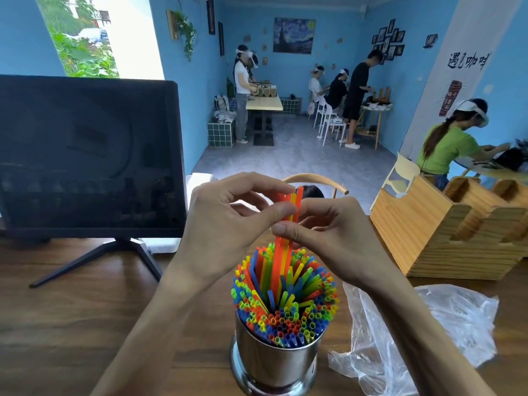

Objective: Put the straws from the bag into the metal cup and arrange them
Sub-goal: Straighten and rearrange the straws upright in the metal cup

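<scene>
Inside metal cup [275,364] — packed coloured straws [285,307]

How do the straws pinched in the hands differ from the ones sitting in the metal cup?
The pinched straws are a few, orange and yellow, raised well above the rest by the left hand and right hand. The cup straws are many, fanned out in the metal cup, and include blue and green. Both are thin, bright plastic.

Straws [285,298] are red, orange, yellow, green and blue; the metal cup [275,364] is shiny silver. The bag [445,321] is clear. The desk [85,315] is dark brown woodgrain; the monitor [88,155] is black.
</scene>
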The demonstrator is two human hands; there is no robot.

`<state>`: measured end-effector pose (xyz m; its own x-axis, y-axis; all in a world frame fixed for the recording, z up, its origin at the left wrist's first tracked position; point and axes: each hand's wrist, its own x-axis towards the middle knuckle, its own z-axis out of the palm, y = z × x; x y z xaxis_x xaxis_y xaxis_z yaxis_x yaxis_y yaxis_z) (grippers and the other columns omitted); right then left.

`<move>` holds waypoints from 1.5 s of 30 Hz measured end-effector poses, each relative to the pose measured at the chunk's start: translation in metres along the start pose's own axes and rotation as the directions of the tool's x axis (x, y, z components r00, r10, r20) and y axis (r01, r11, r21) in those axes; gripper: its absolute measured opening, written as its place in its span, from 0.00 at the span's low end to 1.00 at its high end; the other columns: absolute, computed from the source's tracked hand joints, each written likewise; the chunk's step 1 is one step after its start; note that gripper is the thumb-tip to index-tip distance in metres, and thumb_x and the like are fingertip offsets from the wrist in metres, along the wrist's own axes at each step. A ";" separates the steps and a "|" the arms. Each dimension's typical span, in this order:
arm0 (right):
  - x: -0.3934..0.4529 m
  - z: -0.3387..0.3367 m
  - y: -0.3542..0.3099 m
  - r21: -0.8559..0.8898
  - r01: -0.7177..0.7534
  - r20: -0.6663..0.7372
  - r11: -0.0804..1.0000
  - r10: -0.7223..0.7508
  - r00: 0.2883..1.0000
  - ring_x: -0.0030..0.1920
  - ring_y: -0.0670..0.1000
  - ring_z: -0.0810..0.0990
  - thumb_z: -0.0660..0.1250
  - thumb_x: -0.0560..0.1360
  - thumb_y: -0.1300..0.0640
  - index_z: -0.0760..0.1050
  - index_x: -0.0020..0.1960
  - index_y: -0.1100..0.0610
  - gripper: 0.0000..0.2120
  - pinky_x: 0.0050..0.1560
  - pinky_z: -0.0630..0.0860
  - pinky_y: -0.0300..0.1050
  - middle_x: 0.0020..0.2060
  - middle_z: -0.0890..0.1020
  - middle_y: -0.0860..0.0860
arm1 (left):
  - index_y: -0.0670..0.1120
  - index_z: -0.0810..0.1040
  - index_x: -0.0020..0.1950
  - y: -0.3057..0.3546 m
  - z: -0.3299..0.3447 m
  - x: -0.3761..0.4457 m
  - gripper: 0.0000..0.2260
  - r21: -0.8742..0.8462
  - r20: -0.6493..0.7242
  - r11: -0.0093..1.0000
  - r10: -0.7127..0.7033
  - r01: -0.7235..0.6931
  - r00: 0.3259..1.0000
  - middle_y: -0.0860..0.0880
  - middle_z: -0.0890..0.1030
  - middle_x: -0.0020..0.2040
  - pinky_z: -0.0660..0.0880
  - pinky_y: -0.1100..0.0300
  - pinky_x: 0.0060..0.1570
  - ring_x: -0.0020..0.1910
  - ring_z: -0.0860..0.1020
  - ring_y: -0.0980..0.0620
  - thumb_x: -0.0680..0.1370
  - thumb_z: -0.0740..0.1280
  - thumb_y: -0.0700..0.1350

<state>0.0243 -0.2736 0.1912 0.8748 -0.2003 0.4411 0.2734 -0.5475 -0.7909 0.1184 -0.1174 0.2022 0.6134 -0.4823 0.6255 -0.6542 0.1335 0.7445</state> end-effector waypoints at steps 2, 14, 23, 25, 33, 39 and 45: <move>0.000 0.000 0.000 0.007 0.000 -0.005 1.000 0.000 1.000 0.39 0.47 0.86 0.75 0.70 0.47 0.86 0.49 0.51 0.11 0.43 0.84 0.48 0.38 0.87 0.47 | 0.56 0.86 0.51 0.000 0.000 0.002 0.12 0.019 0.030 1.000 -0.025 0.024 0.999 0.56 0.85 0.42 0.81 0.59 0.36 0.40 0.82 0.53 0.70 0.79 0.45; 0.000 0.001 0.005 0.073 -0.040 0.040 0.997 0.037 0.999 0.40 0.52 0.88 0.74 0.72 0.48 0.86 0.51 0.55 0.13 0.46 0.84 0.53 0.40 0.88 0.50 | 0.55 0.86 0.54 0.003 -0.007 0.006 0.11 0.053 0.117 0.998 -0.042 0.036 0.992 0.56 0.87 0.45 0.82 0.62 0.45 0.47 0.85 0.56 0.73 0.76 0.45; -0.002 0.000 0.006 0.075 -0.052 0.108 0.996 0.043 0.993 0.43 0.48 0.88 0.73 0.73 0.50 0.85 0.50 0.51 0.08 0.47 0.83 0.42 0.40 0.88 0.48 | 0.53 0.87 0.49 0.004 -0.008 0.007 0.09 0.058 0.138 0.996 -0.072 0.064 0.988 0.55 0.87 0.42 0.82 0.62 0.45 0.43 0.86 0.57 0.70 0.79 0.44; -0.002 0.001 0.007 0.104 -0.052 0.101 0.993 0.041 0.994 0.43 0.48 0.88 0.72 0.73 0.50 0.85 0.52 0.50 0.09 0.47 0.83 0.41 0.41 0.88 0.47 | 0.52 0.87 0.49 0.003 -0.010 0.008 0.09 0.001 0.112 0.998 -0.069 0.069 0.991 0.55 0.87 0.43 0.82 0.64 0.45 0.43 0.86 0.56 0.71 0.78 0.42; -0.009 -0.010 0.007 0.340 0.076 -0.218 0.937 0.000 0.976 0.29 0.49 0.75 0.68 0.76 0.44 0.87 0.52 0.44 0.11 0.27 0.68 0.42 0.33 0.81 0.59 | 0.48 0.86 0.50 -0.004 -0.015 0.012 0.09 -0.216 -0.091 0.967 -0.156 0.134 0.984 0.48 0.87 0.43 0.81 0.63 0.41 0.40 0.86 0.49 0.71 0.76 0.40; -0.022 -0.033 -0.002 0.347 0.108 -0.054 0.932 -0.095 0.994 0.42 0.56 0.88 0.68 0.76 0.61 0.85 0.56 0.53 0.11 0.31 0.79 0.44 0.51 0.88 0.55 | 0.45 0.85 0.52 -0.005 -0.018 0.016 0.09 -0.329 -0.187 0.933 -0.217 0.147 0.958 0.43 0.87 0.44 0.82 0.62 0.42 0.41 0.87 0.48 0.72 0.75 0.39; -0.015 -0.011 0.002 0.100 -0.015 0.021 0.995 0.013 1.000 0.54 0.47 0.86 0.67 0.81 0.52 0.83 0.62 0.50 0.11 0.55 0.83 0.48 0.55 0.87 0.43 | 0.47 0.84 0.51 0.001 -0.008 0.020 0.13 -0.421 -0.156 0.891 -0.257 0.172 0.954 0.43 0.87 0.45 0.83 0.57 0.42 0.43 0.87 0.43 0.68 0.75 0.46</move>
<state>0.0076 -0.2813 0.1878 0.8865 -0.1903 0.4217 0.2990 -0.4601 -0.8360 0.1336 -0.1198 0.2176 0.8222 -0.3596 0.4412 -0.2913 0.4001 0.8690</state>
